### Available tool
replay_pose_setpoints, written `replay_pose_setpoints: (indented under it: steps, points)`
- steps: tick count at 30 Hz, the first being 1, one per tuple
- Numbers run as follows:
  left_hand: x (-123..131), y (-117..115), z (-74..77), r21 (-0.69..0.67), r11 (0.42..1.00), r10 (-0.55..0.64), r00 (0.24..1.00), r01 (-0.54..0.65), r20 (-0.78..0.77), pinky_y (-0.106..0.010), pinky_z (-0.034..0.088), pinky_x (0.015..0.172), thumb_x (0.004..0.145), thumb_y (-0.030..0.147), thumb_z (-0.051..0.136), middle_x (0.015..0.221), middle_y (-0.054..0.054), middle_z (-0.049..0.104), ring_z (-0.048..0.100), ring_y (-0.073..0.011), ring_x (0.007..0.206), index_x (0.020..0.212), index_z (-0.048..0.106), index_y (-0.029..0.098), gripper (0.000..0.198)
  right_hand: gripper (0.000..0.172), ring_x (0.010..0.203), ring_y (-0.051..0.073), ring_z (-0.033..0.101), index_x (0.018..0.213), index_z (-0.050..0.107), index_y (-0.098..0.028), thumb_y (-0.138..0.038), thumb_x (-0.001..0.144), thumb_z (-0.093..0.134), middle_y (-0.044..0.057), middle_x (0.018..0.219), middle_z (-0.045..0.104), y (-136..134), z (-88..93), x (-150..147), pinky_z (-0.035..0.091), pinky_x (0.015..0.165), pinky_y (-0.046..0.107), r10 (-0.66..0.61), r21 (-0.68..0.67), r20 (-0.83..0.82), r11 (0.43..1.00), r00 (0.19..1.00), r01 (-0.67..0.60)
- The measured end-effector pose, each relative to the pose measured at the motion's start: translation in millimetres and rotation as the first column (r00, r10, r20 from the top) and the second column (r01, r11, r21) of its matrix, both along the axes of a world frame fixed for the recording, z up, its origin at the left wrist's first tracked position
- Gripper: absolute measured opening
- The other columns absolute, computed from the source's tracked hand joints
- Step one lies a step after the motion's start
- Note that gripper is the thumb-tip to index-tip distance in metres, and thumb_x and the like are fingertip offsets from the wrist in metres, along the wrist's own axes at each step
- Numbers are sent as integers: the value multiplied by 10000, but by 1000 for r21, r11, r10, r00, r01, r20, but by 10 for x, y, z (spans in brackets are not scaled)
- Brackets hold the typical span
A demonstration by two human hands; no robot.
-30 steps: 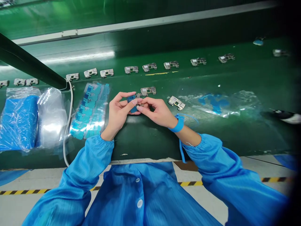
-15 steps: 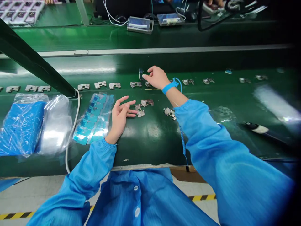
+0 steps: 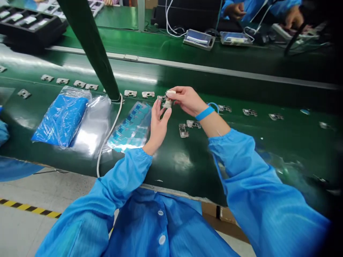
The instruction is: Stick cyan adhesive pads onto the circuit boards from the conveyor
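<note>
My right hand (image 3: 189,100) pinches a small silvery phone circuit board (image 3: 168,102) between thumb and fingertips, tilted up above the green surface. Close by on its left is my left hand (image 3: 158,128), thumb and fingers apart around the board's lower end. Whether it touches the board I cannot tell. Behind the left fingertips lies another board (image 3: 160,97), partly hidden. Two more, an upright one (image 3: 183,131) and a sideways one (image 3: 193,124), lie below my right hand. A blue wrist strap (image 3: 205,114) circles my right wrist.
Several boards (image 3: 148,94) form a row along the green belt (image 3: 182,160). A sheet of teal film pieces (image 3: 131,126), a white cable (image 3: 111,128), a wrapped blue pack (image 3: 63,119) and a slanting green post (image 3: 93,50) stand left. Across the belt, a co-worker's hands (image 3: 293,17) show.
My right hand has come down and back, now with a board in its fingers. My left hand has risen to meet it. The view has swung left.
</note>
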State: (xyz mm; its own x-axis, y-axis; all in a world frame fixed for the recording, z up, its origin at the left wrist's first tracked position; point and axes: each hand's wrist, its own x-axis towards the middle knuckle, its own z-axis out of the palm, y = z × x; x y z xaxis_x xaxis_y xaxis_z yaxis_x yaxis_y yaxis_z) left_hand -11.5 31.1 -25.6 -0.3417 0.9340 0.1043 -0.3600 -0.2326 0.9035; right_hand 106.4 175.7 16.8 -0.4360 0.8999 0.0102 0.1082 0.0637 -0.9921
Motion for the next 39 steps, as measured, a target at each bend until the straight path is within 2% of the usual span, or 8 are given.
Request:
replay_pose_setpoints:
  steps: [7, 10, 14, 18, 24, 27, 33, 39]
  points:
    - [-618, -5, 282, 251, 917, 325, 946, -311, -15, -452, 401, 1420, 1219, 541, 466, 1806, -23, 528, 507, -219, 1676, 1685, 419, 282, 536, 451, 1213, 282, 738, 1392, 630, -199, -549, 1139, 501, 188, 1460, 742, -844, -119, -965, 665, 1036, 506, 19, 181, 81, 983, 997, -33]
    - [-1086, -275, 433, 244, 872, 434, 901, -425, 18, -482, 437, 1397, 1177, 609, 495, 1790, -57, 549, 530, -222, 1666, 1714, 346, 348, 616, 493, 1469, 371, 629, 1470, 664, -185, -421, 1044, 736, 193, 1583, 701, -1250, -276, -1093, 478, 1310, 635, 103, 320, 207, 933, 973, -167]
    - [-1639, -694, 459, 183, 864, 464, 883, -469, 73, -519, 573, 1292, 1091, 513, 699, 1511, -9, 757, 725, -245, 1446, 1557, 524, 371, 518, 596, 1639, 439, 528, 1685, 572, -275, -467, 1128, 663, 135, 1786, 561, -1822, -420, -756, 427, 1334, 692, 246, 508, 643, 572, 725, -644]
    - [-1883, -1006, 445, 54, 921, 384, 923, -385, 31, -572, 584, 1290, 1098, 466, 660, 1594, -5, 698, 667, -275, 1534, 1482, 538, 377, 412, 626, 1637, 420, 567, 1751, 483, -215, -479, 1185, 528, 175, 1764, 575, -2123, -450, 68, 514, 1301, 678, 190, 524, 695, 528, 694, -669]
    - [-1417, -1052, 718, -121, 981, 157, 987, -153, 21, -466, 583, 1307, 1099, 255, 608, 1549, -8, 748, 770, -220, 1374, 1209, 617, 278, 112, 644, 1646, 383, 571, 1728, 497, -221, -438, 1142, 656, 178, 1703, 644, -2495, -432, 1126, 529, 1333, 660, 167, 510, 643, 634, 747, -581]
    - [-919, -863, 764, -133, 991, -28, 1000, 29, 4, -473, 671, 1175, 1049, 326, 753, 1438, -16, 815, 830, -254, 1217, 1299, 675, 275, 267, 704, 1713, 384, 473, 1736, 498, -214, -452, 1109, 712, 191, 1734, 608, -2710, -430, 1246, 491, 1368, 662, 149, 515, 601, 679, 785, -524]
    - [-22, -357, 294, -130, 855, -505, 863, 502, 12, -440, 740, 922, 1007, 350, 798, 1265, -88, 868, 869, -238, 932, 1394, 606, 254, 442, 699, 1736, 403, 423, 1752, 515, -223, -455, 1120, 700, 148, 1821, 484, -2966, -555, 1122, 403, 1395, 733, 80, 458, 700, 712, 710, -532]
    - [134, -172, -108, -151, 762, -634, 773, 630, 25, -420, 738, 899, 943, 463, 873, 1162, -93, 879, 877, -252, 939, 1357, 669, 246, 510, 385, 1534, 339, 692, 1529, 741, -228, -309, 1171, 622, 66, 1587, 742, -2953, -635, 1083, 631, 1234, 609, -19, 628, 634, 595, 773, -502]
